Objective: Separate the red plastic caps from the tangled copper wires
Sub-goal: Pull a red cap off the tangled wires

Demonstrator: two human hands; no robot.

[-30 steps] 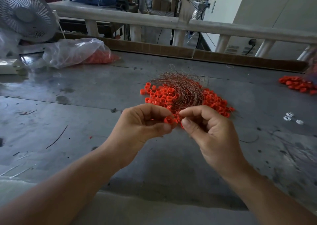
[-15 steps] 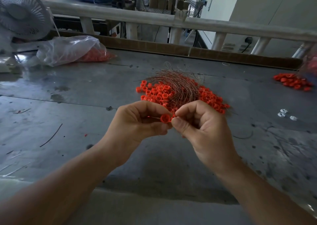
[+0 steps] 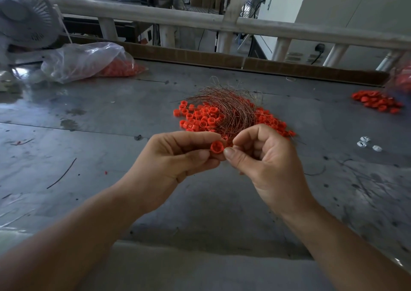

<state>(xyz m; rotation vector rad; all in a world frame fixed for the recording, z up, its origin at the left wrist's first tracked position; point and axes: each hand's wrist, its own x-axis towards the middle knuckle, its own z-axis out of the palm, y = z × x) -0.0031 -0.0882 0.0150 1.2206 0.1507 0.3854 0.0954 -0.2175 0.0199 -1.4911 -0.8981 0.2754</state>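
Note:
A heap of red plastic caps (image 3: 200,117) lies mid-table with a tangle of thin copper wires (image 3: 231,108) on top of it. Just in front of the heap, my left hand (image 3: 178,157) pinches one red cap (image 3: 216,146) between thumb and forefinger, its open end facing me. My right hand (image 3: 262,159) is curled beside it, thumb and fingertip touching that same cap from the right. Whether a wire runs from the cap into my right fingers is too fine to tell.
A clear plastic bag holding red caps (image 3: 93,63) lies at the back left beside a white fan (image 3: 24,17). A smaller pile of red caps (image 3: 378,100) sits far right. Small white bits (image 3: 367,143) and stray wire pieces (image 3: 62,175) lie on the grey table.
Both hands have risen slightly from the heap's front edge, and a single cap now stands out between the fingertips with its open end turned toward me.

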